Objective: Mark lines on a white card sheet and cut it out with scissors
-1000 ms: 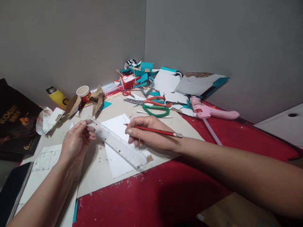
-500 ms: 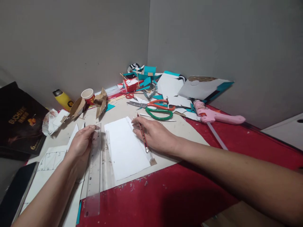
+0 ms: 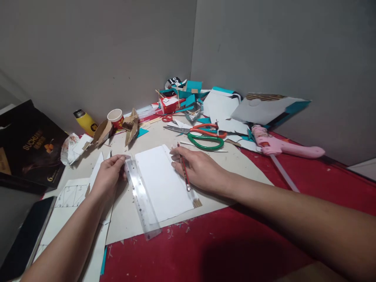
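Observation:
A clear plastic ruler (image 3: 140, 199) lies slantwise along the left edge of a white piece of cardboard (image 3: 164, 184), its near end reaching past the front of the pale work sheet (image 3: 123, 223). My left hand (image 3: 113, 172) pinches the ruler's far end between thumb and fingers. Across the cardboard, my right hand (image 3: 199, 168) rests by its right edge, holding a dark red pencil (image 3: 184, 168) between the fingers. The pencil's silver end points toward me. My right fingertips are at the cardboard's upper right edge.
Behind stand scissors with green and orange handles (image 3: 205, 141), a paper cup (image 3: 115, 117) and a yellow bottle (image 3: 85, 122). A pink glue gun (image 3: 288, 147) lies right on the red cloth (image 3: 182, 258). Left are a black box (image 3: 38, 145) and a drawn-on sheet (image 3: 70, 196); cardboard scraps (image 3: 225, 103) lie behind.
My left hand has shifted the ruler against the white cardboard, turning it so its near end swings right and away from me. My right hand keeps the pencil; the view has turned slightly left.

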Motion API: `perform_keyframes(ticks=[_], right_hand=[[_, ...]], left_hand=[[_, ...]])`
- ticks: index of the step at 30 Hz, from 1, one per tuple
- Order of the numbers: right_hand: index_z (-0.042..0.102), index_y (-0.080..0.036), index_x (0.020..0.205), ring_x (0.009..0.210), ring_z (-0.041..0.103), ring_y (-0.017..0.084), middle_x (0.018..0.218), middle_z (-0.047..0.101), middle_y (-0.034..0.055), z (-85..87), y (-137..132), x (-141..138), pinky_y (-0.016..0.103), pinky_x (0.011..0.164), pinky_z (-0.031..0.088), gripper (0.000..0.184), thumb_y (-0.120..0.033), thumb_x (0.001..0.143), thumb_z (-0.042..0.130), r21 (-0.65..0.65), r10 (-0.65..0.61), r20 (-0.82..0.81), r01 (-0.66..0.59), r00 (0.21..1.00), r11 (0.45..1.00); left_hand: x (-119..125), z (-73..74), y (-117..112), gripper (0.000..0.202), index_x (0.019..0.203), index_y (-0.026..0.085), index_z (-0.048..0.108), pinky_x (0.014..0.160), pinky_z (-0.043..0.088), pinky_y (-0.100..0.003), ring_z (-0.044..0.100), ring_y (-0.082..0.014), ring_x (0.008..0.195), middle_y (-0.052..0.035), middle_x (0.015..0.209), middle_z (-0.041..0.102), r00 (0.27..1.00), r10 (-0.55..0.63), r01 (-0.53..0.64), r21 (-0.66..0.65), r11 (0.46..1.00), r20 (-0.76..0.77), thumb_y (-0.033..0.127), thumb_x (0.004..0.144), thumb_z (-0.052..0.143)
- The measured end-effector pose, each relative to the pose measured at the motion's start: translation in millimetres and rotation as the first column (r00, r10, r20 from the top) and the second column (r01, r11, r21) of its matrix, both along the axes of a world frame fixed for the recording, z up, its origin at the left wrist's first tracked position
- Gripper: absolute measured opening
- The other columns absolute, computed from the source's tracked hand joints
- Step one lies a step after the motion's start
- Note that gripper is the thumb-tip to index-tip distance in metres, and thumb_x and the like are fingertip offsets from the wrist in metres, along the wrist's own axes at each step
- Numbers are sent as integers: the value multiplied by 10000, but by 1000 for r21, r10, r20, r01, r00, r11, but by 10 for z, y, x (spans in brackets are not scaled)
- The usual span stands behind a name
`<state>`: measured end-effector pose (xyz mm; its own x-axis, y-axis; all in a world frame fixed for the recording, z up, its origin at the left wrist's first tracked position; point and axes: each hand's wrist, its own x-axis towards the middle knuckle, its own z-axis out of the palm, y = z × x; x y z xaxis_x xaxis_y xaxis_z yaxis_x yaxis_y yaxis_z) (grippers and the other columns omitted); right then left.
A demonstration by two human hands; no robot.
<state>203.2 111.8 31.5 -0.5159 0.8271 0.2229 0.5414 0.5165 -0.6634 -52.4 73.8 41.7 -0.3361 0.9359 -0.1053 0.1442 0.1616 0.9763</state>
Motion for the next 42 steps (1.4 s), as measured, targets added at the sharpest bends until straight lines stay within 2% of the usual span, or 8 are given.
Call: perform_keyframes(ticks=[8,14,25,29,32,34,38,42], right_hand=[[583,-134,1156,947,683,308,1064,719,154,-4,-7,-2,435,817,527,276,-202,889,574,-1,-8,31,8,1000,1000],[590,-142,1147,979,675,298,1082,715,145,18,-2,4,436,850,526,268,-211,888,577,-5,-19,13,19,1000,1000],[598,-164,1109,930,681,268,1015,731,113,18,-6,8,417,843,527,249,-157,860,588,-22,-45,-39,44,998,999],[615,-175,1080,940,690,242,1024,730,103,41,-27,7,382,837,538,204,-197,878,592,-11,-68,-178,67,982,998],[608,-165,1094,950,686,234,1032,728,103,100,-50,25,377,846,536,227,-229,876,615,25,-27,-215,33,976,999],[592,-155,1151,990,674,253,1093,715,118,138,-63,43,394,861,531,319,-263,857,655,70,17,-156,-6,988,998],[556,-136,1257,1087,633,317,1215,671,160,159,-58,68,464,910,504,505,-324,817,718,250,74,46,-84,996,964],[592,-123,1233,1102,633,286,1201,685,157,175,-1,114,422,925,501,399,-229,858,675,292,166,129,-198,978,936]], left_hand=[[5,-14,-8,185,863,139,727,378,262,-168,365,-53,384,65,457,476,989,56,-53,26,998,-137,295,811,644],[-10,-25,4,190,866,138,732,372,279,-166,385,-56,378,57,467,491,988,54,-53,12,999,-147,298,804,652],[46,8,2,113,829,125,694,350,379,-169,454,-75,356,26,485,551,998,9,-8,-6,1000,63,215,766,667],[70,62,-12,40,800,136,648,397,484,-198,558,-112,389,-2,505,610,988,44,-45,4,999,148,127,786,611],[104,100,-16,114,738,137,604,465,543,-200,642,-124,468,-36,562,662,971,89,-93,8,996,224,75,814,546],[147,117,-22,158,716,139,585,518,566,-193,686,-126,534,-48,607,687,957,111,-117,8,993,269,62,834,512],[283,178,-73,195,707,135,590,593,584,-184,723,-125,622,-72,704,729,943,96,-97,-12,995,319,51,844,478],[360,325,-171,146,700,156,604,611,596,-210,728,-144,670,-63,738,739,951,24,-10,-45,999,309,101,817,537]])
